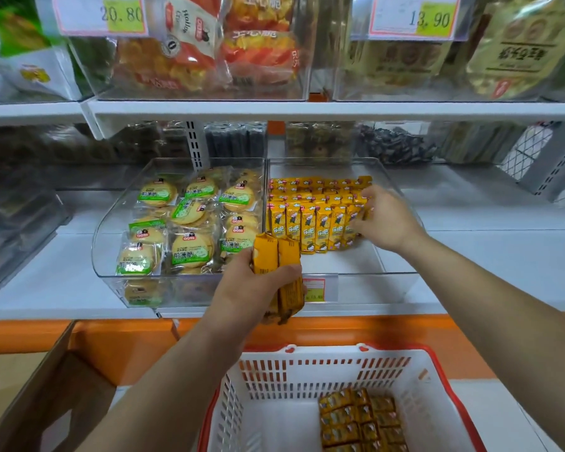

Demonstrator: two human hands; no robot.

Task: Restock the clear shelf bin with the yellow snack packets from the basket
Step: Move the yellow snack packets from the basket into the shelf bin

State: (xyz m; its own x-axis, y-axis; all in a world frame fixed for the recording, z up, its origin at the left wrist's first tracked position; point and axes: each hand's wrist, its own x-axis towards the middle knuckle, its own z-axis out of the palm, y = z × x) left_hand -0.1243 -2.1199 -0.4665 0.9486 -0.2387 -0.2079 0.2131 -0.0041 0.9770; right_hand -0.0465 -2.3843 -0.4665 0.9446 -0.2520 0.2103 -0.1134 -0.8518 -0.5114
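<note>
The clear shelf bin (372,288) stood open at the top under the white upper shelf (307,110), with room above its rim for a hand to pass. A strip of bare floor lay behind its low front edge, ahead of the stock. Its walls were smooth, transparent plastic with rounded corners, and a red-bordered price tag (313,288) was fixed to the front. Inside, the yellow snack packets (310,223) stood upright in tight rows from the back wall forward, slim, glossy and rectangular. The right hand (388,220) reached over the bin's right side, its grip curled on the end packets of the front row, thumb above and fingers below. The left hand (248,291) hovered at the bin's front left corner, its grip wrapped tightly round a bundle of packets (276,256) held on end. Touching the bin on the left, a second clear bin (110,223) held round biscuits (190,246) in crinkly green-labelled wrappers. Below the orange shelf ledge (372,331) sat the white slotted basket (307,376) with its red rim. More yellow packets, the spare packets (359,419), lay flat in its right half, while the left half of its floor was bare. A brown cardboard box (46,386) stood just left of the basket.
</note>
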